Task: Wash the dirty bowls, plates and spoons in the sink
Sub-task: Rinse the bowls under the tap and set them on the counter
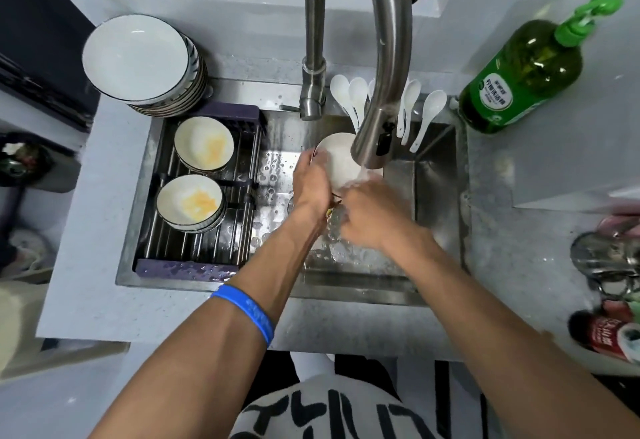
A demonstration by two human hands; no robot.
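Under the running faucet (377, 99), the left hand (310, 184) grips a white bowl's (337, 161) rim while the blurred right hand (370, 215) rubs inside it, over the steel sink (436, 175).

Beside the steel-grey sink (436, 203), the stacked plates (138, 58) are white with dark blue rims and striped blue undersides; two white bowls (203, 143) inside it carry yellow-orange smears; white spoons (427, 109) lean at its back edge; right of it a green bottle (519, 75), green pump; blue wristband (247, 310)
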